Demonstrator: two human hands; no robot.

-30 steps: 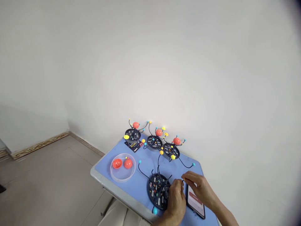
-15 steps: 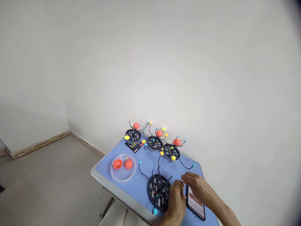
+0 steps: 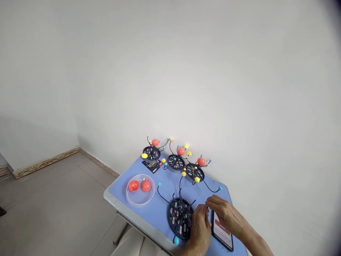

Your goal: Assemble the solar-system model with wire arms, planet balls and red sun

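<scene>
A black round model base [image 3: 178, 219] with thin black wire arms and small coloured balls lies near the front of the blue table [image 3: 165, 188]. My left hand [image 3: 200, 227] rests on the base's right side, fingers curled. My right hand [image 3: 225, 212] is just to the right of it, fingertips pinched on a thin black wire arm [image 3: 207, 206] between the two hands. A phone [image 3: 222, 233] with a red and white screen lies under my right hand.
Three finished models with orange balls [image 3: 155, 143] [image 3: 181, 151] [image 3: 201, 161] stand along the wall. A clear round dish [image 3: 140, 195] holds two orange half-balls. A small dark card [image 3: 152, 165] lies by the left model. Grey floor lies to the left.
The view has shifted slightly. Both hands stay together at the base's right side, with only small finger movements.
</scene>
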